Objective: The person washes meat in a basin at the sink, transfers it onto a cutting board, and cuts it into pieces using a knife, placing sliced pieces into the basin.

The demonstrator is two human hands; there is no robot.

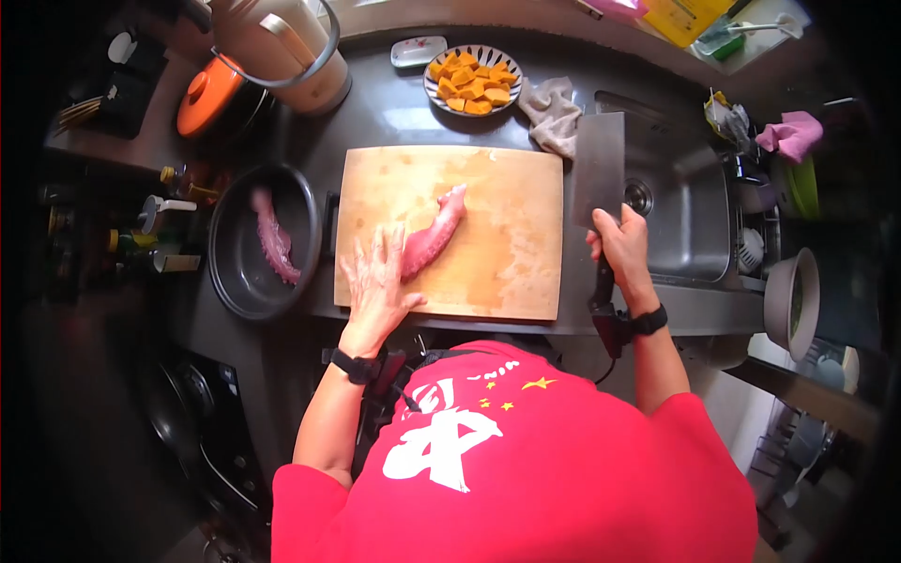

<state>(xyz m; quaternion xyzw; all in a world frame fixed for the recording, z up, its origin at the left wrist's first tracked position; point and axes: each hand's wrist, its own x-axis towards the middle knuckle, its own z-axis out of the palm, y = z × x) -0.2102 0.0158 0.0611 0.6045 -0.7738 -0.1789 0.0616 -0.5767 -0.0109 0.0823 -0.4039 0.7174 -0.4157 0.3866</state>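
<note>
A pink octopus tentacle [435, 236] lies slantwise on the wooden cutting board [511, 235]. My left hand [377, 281] rests on the board's left part with its fingers spread, right beside the tentacle's lower end; whether it touches the tentacle I cannot tell. In my right hand [623, 246] is the black handle of a cleaver [601, 159], its broad blade pointing away from me, to the right of the board near the sink. A second tentacle [274, 239] lies in a dark bowl [221, 246] left of the board.
Behind the board stand a patterned plate [434, 92] of orange chunks, a small white dish [419, 52] and a crumpled cloth [552, 114]. A steel sink [690, 239] lies to the right. An orange-lidded pot [208, 97] and a large beige appliance [305, 56] stand back left.
</note>
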